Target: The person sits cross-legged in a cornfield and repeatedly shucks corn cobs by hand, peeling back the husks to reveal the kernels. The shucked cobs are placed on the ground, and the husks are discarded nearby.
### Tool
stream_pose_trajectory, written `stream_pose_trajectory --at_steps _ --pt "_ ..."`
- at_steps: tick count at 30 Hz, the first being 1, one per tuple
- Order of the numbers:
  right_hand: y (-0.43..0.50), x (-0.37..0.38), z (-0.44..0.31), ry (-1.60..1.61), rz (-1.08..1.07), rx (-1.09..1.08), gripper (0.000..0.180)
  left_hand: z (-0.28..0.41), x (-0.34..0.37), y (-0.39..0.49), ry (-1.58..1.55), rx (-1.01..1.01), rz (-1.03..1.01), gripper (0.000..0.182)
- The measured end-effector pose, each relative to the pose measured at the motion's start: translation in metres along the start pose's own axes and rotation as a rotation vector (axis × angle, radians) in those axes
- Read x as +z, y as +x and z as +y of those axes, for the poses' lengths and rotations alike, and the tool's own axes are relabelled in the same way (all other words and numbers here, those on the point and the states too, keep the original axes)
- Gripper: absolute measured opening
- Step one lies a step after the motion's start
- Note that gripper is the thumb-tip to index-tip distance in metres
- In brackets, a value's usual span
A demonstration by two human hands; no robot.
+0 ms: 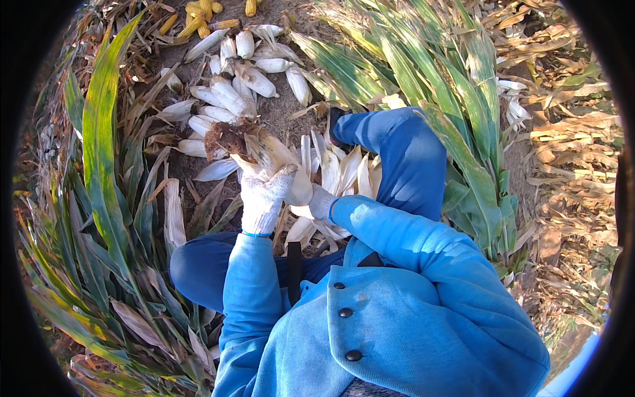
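Observation:
My left hand [264,199], in a white knit glove, grips an ear of corn [283,156] wrapped in pale dry husk. Brown silk [225,140] sticks out from the ear's far end. At the ear's lower end is my right hand [321,202], also gloved; its fingers are partly hidden behind the husk, and it appears to hold that end. Loose pale husks [342,171] lie between my bent legs, just beyond the right hand. Past the left hand, several ears in white husk [228,97] are heaped on the soil.
Bare yellow cobs [198,17] are piled at the far left. Green cornstalks [106,149] lie along my left side, and more leafy stalks [436,74] lie to the right beyond my knee [414,149]. Dry brown leaves [575,149] cover the ground at far right.

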State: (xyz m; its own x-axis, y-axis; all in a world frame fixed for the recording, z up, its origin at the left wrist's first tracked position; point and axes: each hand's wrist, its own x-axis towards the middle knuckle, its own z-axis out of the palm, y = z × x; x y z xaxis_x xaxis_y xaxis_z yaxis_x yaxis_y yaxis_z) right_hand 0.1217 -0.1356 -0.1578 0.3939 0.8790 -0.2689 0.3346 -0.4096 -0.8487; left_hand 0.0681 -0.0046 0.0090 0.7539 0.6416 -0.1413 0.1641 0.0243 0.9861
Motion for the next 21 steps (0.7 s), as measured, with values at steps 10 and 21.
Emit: stream_pose_trajectory --at_steps 10,21 --pt "-0.028 0.014 0.004 0.175 0.038 -0.046 0.046 -0.008 0.023 -0.012 0.303 0.049 -0.372 0.066" --pt "-0.026 -0.028 -0.082 -0.079 -0.165 0.2 0.035 -0.023 -0.021 0.029 -0.651 -0.389 0.222 0.048"
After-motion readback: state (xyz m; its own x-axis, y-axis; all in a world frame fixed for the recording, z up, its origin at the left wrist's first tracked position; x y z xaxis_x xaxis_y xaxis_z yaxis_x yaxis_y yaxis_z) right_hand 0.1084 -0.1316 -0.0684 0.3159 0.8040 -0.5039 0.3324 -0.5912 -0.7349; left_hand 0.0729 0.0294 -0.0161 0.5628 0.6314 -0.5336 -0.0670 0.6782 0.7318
